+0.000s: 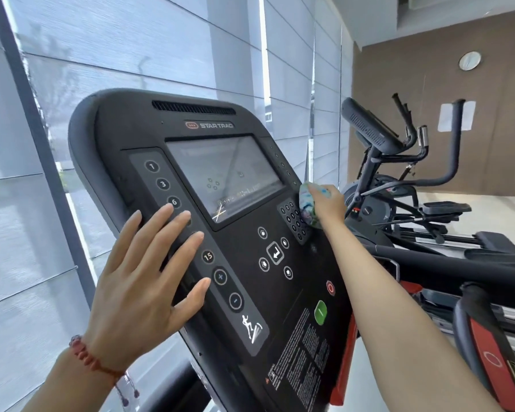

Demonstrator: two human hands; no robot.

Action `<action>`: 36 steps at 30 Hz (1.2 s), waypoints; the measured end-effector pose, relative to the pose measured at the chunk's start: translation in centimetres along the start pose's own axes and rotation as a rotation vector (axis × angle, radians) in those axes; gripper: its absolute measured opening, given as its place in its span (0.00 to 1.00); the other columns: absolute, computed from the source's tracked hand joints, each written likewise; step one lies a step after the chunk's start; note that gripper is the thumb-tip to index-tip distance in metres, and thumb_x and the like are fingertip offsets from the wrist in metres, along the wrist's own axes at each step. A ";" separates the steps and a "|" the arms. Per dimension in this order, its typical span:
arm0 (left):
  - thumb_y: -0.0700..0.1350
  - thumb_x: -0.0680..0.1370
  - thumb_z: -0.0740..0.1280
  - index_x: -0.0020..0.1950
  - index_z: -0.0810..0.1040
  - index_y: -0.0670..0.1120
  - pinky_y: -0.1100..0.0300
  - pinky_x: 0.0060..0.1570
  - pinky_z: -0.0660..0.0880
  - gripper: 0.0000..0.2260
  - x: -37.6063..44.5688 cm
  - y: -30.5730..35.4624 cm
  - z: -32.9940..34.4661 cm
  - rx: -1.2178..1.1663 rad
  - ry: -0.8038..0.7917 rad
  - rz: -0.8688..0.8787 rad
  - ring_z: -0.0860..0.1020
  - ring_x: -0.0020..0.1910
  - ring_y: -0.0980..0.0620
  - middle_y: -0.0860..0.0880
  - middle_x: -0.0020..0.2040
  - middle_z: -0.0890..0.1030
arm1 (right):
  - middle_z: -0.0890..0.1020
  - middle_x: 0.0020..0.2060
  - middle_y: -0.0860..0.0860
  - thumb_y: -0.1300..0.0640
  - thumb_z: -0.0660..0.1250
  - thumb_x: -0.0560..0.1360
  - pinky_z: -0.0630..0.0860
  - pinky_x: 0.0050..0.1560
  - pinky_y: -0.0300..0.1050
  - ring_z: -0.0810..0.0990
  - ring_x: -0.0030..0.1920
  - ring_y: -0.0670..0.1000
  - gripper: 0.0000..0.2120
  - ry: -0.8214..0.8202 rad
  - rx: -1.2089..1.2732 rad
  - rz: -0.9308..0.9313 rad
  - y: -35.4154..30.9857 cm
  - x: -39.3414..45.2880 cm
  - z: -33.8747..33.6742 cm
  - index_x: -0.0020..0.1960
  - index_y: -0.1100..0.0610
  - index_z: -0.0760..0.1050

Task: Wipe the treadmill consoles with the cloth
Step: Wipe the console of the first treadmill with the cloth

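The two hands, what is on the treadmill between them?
In the head view, the dark screen and the arrow buttons lie between the left hand and the right hand gripping the cloth.

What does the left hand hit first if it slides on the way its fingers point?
Probably the screen: the left hand lies flat on the console's button strip, fingers aimed up-right toward it.

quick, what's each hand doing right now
Left hand: open, straight fingers lying on the console button strip.
Right hand: closed round the cloth, pressing it by the keypad.
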State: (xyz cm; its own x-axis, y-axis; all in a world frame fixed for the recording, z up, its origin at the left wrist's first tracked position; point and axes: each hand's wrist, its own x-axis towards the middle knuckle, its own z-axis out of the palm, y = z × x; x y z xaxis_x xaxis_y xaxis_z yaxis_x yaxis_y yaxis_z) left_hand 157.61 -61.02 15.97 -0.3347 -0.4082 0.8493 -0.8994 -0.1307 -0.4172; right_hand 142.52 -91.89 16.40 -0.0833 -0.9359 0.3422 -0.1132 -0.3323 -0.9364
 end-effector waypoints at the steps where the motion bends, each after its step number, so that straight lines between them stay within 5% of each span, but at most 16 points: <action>1: 0.52 0.79 0.56 0.55 0.80 0.36 0.40 0.67 0.61 0.22 0.1 -0.2 0.0 0.002 0.002 -0.001 0.68 0.66 0.40 0.37 0.61 0.76 | 0.79 0.56 0.58 0.46 0.65 0.74 0.66 0.49 0.42 0.75 0.57 0.58 0.20 0.014 -0.001 0.026 0.1 0.2 -0.1 0.57 0.60 0.75; 12: 0.52 0.79 0.56 0.54 0.81 0.37 0.42 0.67 0.60 0.22 -0.1 -0.8 0.7 -0.058 0.031 -0.001 0.68 0.66 0.40 0.38 0.60 0.76 | 0.79 0.56 0.58 0.48 0.65 0.74 0.71 0.55 0.47 0.75 0.58 0.59 0.18 0.010 0.000 -0.046 -5.1 2.6 3.0 0.58 0.59 0.75; 21: 0.52 0.79 0.55 0.59 0.73 0.43 0.43 0.68 0.60 0.17 -0.2 -0.8 1.2 -0.109 0.070 -0.007 0.67 0.67 0.42 0.40 0.62 0.75 | 0.77 0.56 0.56 0.48 0.64 0.75 0.67 0.46 0.41 0.74 0.52 0.55 0.18 -0.139 -0.025 -0.214 -10.9 3.9 6.5 0.60 0.57 0.71; 36: 0.51 0.79 0.54 0.55 0.81 0.37 0.42 0.68 0.59 0.22 -0.2 -0.4 0.7 -0.081 0.021 -0.027 0.67 0.66 0.40 0.37 0.62 0.75 | 0.78 0.55 0.57 0.45 0.64 0.75 0.68 0.53 0.45 0.75 0.55 0.56 0.20 -0.150 -0.088 -0.119 -1.9 1.8 0.5 0.59 0.58 0.73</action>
State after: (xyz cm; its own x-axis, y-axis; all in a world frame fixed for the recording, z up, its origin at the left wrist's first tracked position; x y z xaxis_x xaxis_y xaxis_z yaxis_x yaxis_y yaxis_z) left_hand 158.26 -61.58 15.76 -0.3150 -0.3864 0.8669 -0.9276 -0.0680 -0.3674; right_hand 143.07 -92.97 18.76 0.0833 -0.8996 0.4286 -0.1997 -0.4365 -0.8773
